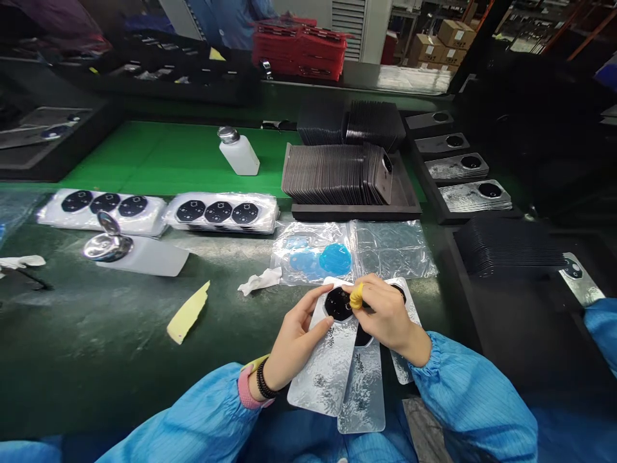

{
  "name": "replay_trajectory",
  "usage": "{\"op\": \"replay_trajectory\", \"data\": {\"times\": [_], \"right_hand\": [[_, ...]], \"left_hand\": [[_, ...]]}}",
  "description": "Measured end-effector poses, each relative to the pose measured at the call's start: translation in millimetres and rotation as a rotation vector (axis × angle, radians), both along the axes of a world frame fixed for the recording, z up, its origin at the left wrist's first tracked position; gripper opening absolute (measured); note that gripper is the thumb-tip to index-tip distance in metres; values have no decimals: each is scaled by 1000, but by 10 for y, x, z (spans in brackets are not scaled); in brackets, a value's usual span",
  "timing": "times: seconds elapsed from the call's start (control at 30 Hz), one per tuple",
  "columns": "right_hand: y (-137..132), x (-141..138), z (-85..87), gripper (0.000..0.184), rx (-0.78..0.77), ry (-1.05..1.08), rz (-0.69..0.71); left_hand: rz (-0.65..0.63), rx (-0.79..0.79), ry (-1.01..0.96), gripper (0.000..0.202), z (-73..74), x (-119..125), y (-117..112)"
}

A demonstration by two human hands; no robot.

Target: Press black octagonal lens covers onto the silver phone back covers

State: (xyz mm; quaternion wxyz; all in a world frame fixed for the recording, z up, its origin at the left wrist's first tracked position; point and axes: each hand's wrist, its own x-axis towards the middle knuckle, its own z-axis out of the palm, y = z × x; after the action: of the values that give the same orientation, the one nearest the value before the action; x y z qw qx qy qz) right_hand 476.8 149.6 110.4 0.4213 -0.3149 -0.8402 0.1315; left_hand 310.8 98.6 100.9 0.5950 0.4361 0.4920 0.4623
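Observation:
My left hand grips a silvery phone back cover by its upper edges, thumb near the black octagonal camera plate. At the right side of that plate is my right hand, fingers bent together, with a yellow finger cot on one fingertip. Whatever those fingers pinch, if anything, is hidden. Beneath the held cover a second phone back cover fans out to the right. A third silvery cover lies partly under my right hand and wrist.
Ahead lie plastic bags with blue film pieces and a crumpled white wipe. Farther back stands a black tray of upright covers. Left are a yellow paper scrap and a white dispenser bottle. Stacked covers sit right.

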Motion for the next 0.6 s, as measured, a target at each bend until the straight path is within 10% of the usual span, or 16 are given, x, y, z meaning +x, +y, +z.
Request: {"op": "replay_trajectory", "data": {"times": [0.6], "right_hand": [[-79,32,23,25,365,-219,43]], "left_hand": [[11,96,-30,60,-134,33,-108]]}}
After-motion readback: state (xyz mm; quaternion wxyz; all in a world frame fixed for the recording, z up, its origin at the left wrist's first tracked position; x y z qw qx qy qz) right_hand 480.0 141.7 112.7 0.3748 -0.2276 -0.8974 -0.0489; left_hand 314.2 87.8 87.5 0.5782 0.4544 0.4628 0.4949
